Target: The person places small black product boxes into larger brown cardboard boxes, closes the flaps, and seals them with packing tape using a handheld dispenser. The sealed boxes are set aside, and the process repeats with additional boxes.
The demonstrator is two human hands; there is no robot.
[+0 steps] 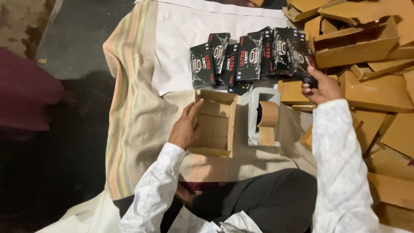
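Count of items before me, by kind.
One open carton [214,123]; one tape dispenser [263,117]; about seven black product boxes [241,60] at 12 o'clock, one in my right hand [321,88]; flattened cartons [375,86] at 2 o'clock, too many to count.
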